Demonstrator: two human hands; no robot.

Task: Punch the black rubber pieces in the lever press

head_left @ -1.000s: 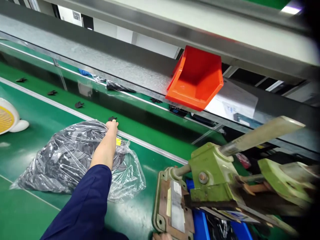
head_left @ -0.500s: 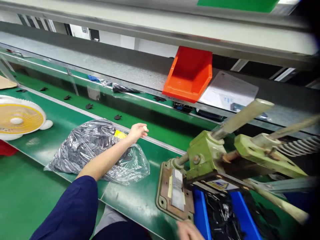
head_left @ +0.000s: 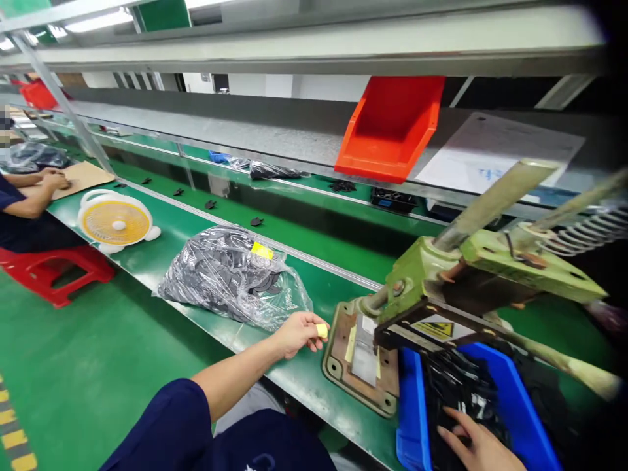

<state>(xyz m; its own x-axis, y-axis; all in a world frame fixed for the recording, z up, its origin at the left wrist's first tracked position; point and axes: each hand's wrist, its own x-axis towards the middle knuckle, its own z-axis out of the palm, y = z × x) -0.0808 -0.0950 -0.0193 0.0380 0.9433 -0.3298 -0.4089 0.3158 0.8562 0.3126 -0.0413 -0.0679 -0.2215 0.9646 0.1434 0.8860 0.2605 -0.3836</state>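
Note:
My left hand (head_left: 300, 335) is above the green bench top, between the clear plastic bag (head_left: 230, 275) of dark flat parts and the base plate of the green hand press (head_left: 360, 363). Its fingers are loosely bent with no part visible in them, and a yellow wrap (head_left: 322, 330) covers one fingertip. At the lower right, my right hand (head_left: 478, 441) reaches into the blue bin (head_left: 412, 418), fingers apart over black parts (head_left: 456, 386). Whether its fingertips touch a part is unclear. A pale metal block lies on the press base.
Small black parts (head_left: 256, 222) lie spaced along the green conveyor (head_left: 304, 235) behind the bench. A red-orange bin (head_left: 392, 131) sits on the shelf beside a paper sheet (head_left: 500, 154). A yellow and white fan (head_left: 118, 221) and a co-worker's hands (head_left: 53, 180) are at left.
My left hand has drawn back from the conveyor edge toward the press. My right hand has moved right, from beside the press base to the blue bin. The view has swung left.

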